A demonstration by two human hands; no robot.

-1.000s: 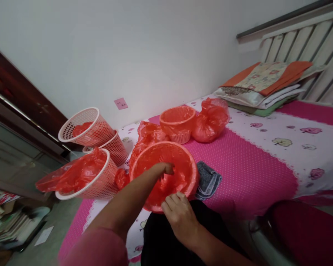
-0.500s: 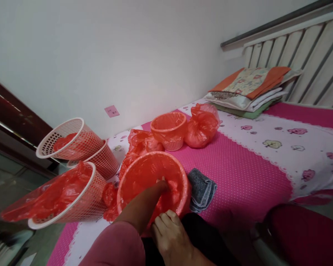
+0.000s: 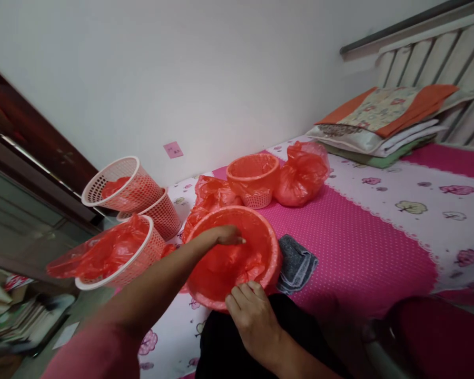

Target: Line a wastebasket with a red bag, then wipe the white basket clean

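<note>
A wastebasket (image 3: 277, 263) lined with a red plastic bag (image 3: 217, 273) stands tilted in front of me, against my dark-clothed lap. Over its near rim, my right hand (image 3: 250, 310) is closed with fingers curled, gripping the rim and the bag's edge. My left hand (image 3: 229, 235) reaches in from the left, above the liner inside the basket. Its fingers are loosely extended and no held thing shows; some of them are hidden. The liner lies crumpled toward the near right side. A folded grey cloth (image 3: 297, 263) lies just right of the basket.
Pink and white baskets (image 3: 156, 252) with red bags stand at the left. Behind are a lined basket (image 3: 256, 197) and a bulging red bag (image 3: 302, 176). Folded bedding (image 3: 383, 121) lies at the far right on the patterned bedspread (image 3: 363, 237). A dark red seat (image 3: 438, 337) is at lower right.
My left hand has lifted from the liner's right inner side and drawn back up and left within the basket. The right hand stays on the near rim. The view has shifted left.
</note>
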